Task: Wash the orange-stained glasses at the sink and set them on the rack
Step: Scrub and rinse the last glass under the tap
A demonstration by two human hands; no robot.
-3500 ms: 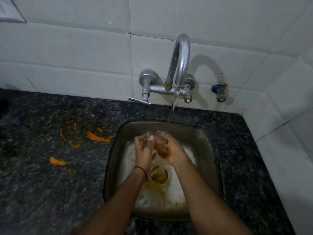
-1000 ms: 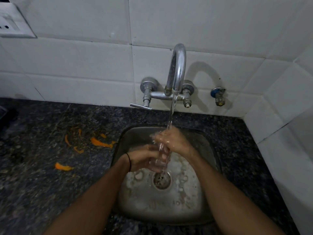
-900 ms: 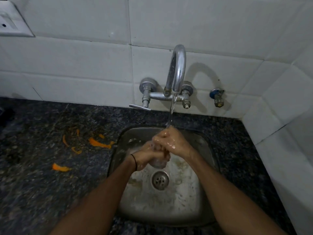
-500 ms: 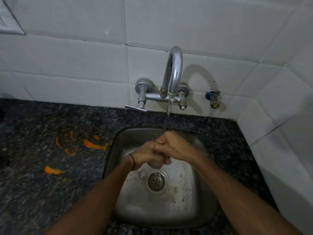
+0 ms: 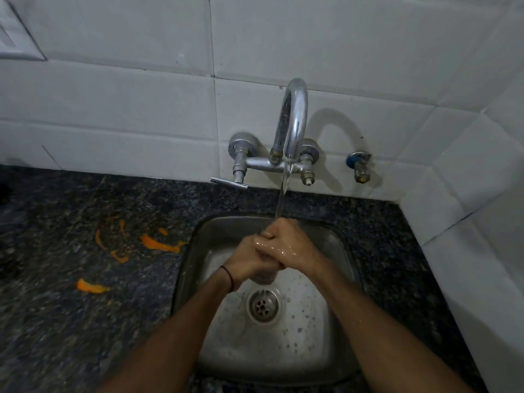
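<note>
Glass (image 5: 265, 276): held above the sink (image 5: 192, 245), over the drain (image 5: 263, 304); only its base is seen below the hands.
Left hand (image 5: 249, 259): fingers are curled round the glass.
Right hand (image 5: 289, 245): fingers are curled over the glass top and the left fingers.
Tap (image 5: 293, 117): water (image 5: 283, 194) is poured onto the hands.
Surface (image 5: 71, 321): orange scraps (image 5: 158, 244) are scattered left of the sink.

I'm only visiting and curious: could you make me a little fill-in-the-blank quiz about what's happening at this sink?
The left hand and the right hand are wrapped round a ____ over the sink.
Water from the tap lands on the ____ hand.
The peel scraps on the counter are coloured ____.
A thin black band circles the ____ wrist.
Missing words: glass; right; orange; left.
</note>
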